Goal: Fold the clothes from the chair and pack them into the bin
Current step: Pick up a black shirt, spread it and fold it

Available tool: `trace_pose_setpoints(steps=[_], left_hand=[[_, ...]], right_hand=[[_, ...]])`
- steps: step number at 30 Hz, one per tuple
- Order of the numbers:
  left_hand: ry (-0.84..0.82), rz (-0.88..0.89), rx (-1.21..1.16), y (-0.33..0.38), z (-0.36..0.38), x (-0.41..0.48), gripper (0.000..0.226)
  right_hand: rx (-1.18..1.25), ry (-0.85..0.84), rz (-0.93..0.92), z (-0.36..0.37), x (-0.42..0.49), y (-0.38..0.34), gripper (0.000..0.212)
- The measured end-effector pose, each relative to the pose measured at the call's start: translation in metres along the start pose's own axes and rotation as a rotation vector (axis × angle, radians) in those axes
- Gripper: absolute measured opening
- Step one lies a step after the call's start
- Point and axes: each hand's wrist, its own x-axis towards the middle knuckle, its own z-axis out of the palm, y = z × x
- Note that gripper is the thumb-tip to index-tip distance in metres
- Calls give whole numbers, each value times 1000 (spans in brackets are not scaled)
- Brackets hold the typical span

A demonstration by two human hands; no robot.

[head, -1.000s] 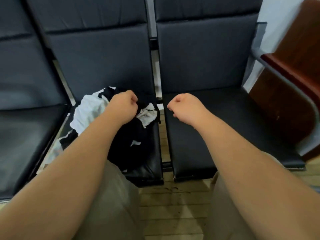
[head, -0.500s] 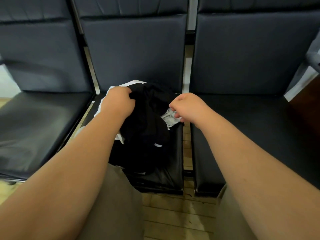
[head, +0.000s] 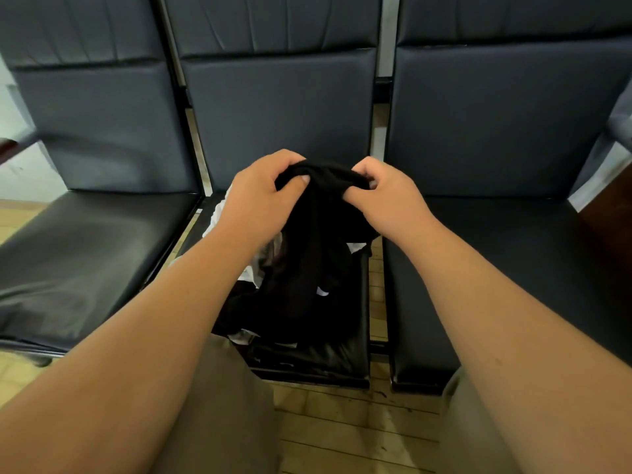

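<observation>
**Both hands gripping a black garment over the middle chair**

I'm watching the head view. Both hands are raised in front of the backrest of the middle chair (head: 328,357).

- The left hand (head: 260,196) is gripping the bunched top edge of a black garment (head: 318,241). The thumb is pressing on the near side and the fingers are curling over the far side.
- The right hand (head: 383,200) is pinching the same edge, with its fingers curled in tight.
- The hands are sitting near each other, and a short hump of cloth is bridging them.

The black garment is hanging down from that grip. Its lower part is lying crumpled on the middle chair seat, reaching almost to the front edge. A small white patch (head: 322,291) is showing low on it, and I can't tell whether it's a label or a print.

White clothing (head: 251,271) is lying on the same seat, under and to the left of the black garment. The left forearm is hiding part of it, and another scrap of white is poking out on the right side.

The left chair (head: 85,254) and the right chair (head: 496,268) are flanking the middle one. All three are dark and padded. The wooden floor (head: 359,422) is showing between and below the seats. Khaki trouser legs (head: 219,405) are filling the bottom of the view under both forearms.
</observation>
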Motion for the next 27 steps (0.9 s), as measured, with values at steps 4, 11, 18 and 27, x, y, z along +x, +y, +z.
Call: trace_pose_setpoints(steps=[4,11,18,27], left_hand=[[8,-95,-54,5,-7,0,22],[-307,-176,14,12,17,5,20],[-419,-321,-611,44,65,10,24],[-427,-133,-988,84,105,6,64]], right_hand=[[76,121,4,-25,-10,-9,6],[296,342,83,-76,-32,-8,14],[390,477,174,-130,-58,10,15],[-6,66,388,-170,-100,37,45]])
